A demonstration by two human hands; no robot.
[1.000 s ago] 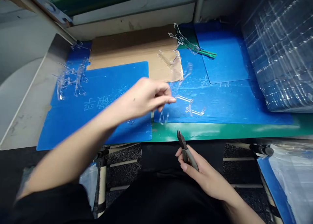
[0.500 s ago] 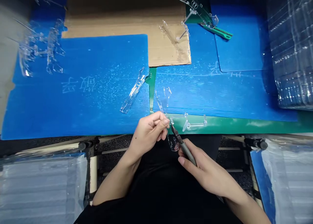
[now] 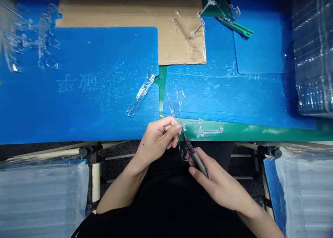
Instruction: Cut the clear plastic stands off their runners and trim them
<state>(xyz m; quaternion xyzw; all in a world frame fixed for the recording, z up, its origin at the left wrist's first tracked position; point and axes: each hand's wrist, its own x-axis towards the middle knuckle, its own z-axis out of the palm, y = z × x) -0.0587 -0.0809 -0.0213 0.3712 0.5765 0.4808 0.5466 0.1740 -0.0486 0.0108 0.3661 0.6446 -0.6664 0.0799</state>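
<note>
Pinched between the thumb and fingers of my left hand (image 3: 162, 135) is a long clear plastic part (image 3: 175, 108), which sticks out above and below the grip. A thin clear sprue (image 3: 212, 131) reaches to the right from beside my fingertips, over the table edge. My right hand (image 3: 208, 177) is closed round the grey handles of nippers (image 3: 196, 156). Their dark jaws point up and left, at the spot where the sprue meets the part; whether they touch it I cannot tell. A similar clear part (image 3: 142, 92) lies on the blue sheet to the left.
Clear moulded pieces (image 3: 48, 38) stand at the far left, and more (image 3: 189, 38) lie on the cardboard (image 3: 125, 14). A green utility knife (image 3: 240, 29) is at the back right. Stacked clear trays (image 3: 314, 58) stand at the right edge, and wrapped stacks (image 3: 41, 200) flank me below.
The view has shifted slightly, so the table things sit a little differently. My hands, the clear part and the nippers keep nearly the same pose.
</note>
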